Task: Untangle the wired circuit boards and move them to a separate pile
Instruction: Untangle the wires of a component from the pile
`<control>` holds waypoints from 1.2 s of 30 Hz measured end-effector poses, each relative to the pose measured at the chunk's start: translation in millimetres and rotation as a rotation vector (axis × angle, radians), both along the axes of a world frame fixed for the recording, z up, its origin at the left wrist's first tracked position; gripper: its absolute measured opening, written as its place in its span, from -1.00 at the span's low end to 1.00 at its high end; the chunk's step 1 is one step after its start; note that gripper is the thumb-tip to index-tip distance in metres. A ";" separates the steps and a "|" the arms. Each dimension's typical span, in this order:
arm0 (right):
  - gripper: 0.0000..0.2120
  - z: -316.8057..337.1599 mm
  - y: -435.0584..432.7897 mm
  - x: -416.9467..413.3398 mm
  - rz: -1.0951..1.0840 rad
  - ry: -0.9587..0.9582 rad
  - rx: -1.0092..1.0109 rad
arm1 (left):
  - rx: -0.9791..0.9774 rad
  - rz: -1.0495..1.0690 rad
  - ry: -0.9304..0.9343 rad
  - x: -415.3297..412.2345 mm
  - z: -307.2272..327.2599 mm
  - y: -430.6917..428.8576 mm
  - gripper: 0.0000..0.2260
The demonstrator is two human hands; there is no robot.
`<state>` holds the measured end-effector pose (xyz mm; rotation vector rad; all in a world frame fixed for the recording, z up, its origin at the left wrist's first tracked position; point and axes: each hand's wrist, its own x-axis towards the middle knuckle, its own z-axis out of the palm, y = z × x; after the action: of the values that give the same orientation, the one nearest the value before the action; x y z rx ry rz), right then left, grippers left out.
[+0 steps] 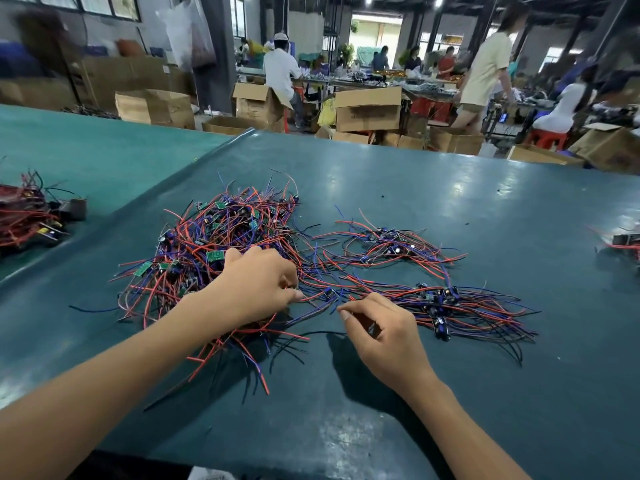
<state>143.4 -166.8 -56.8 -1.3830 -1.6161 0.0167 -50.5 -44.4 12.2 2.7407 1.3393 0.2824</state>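
A big tangled heap of small green circuit boards with red, blue and black wires point(221, 237) lies on the dark teal table point(450, 188). Two looser piles sit to its right: one further back point(388, 244), one nearer point(446, 303). My left hand point(256, 289) rests on the right edge of the big heap, fingertips pinching wires. My right hand point(384, 327) hovers just right of it, thumb and forefinger pinched near a wired board point(329, 292) stretched between the hands. Whether the right fingers hold a wire I cannot tell.
Another heap of red-wired parts point(31, 216) sits at the far left on a green mat. More parts point(623, 242) lie at the right edge. Cardboard boxes point(367, 109) and several people at benches fill the room beyond the table's far edge.
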 end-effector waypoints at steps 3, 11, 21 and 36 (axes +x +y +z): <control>-0.90 -1.3 0.8 -0.3 -0.004 0.025 0.004 | -0.100 0.058 -0.170 -5.7 15.6 1.3 -0.83; -0.89 -1.3 0.3 -1.1 -0.001 0.047 -0.010 | -0.224 -0.112 0.037 -10.9 36.9 7.6 -0.94; -0.90 1.5 0.1 -0.9 -0.007 -0.018 0.010 | -0.128 -0.208 0.319 2.2 2.0 -2.1 -0.63; -0.94 -1.1 0.3 -0.2 -0.022 0.024 -0.032 | -0.589 -0.134 -0.381 -22.6 71.6 16.1 -0.96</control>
<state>143.2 -166.5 -57.9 -1.4198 -1.5865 0.0459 -73.1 -28.4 83.8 2.1373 0.9435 0.3177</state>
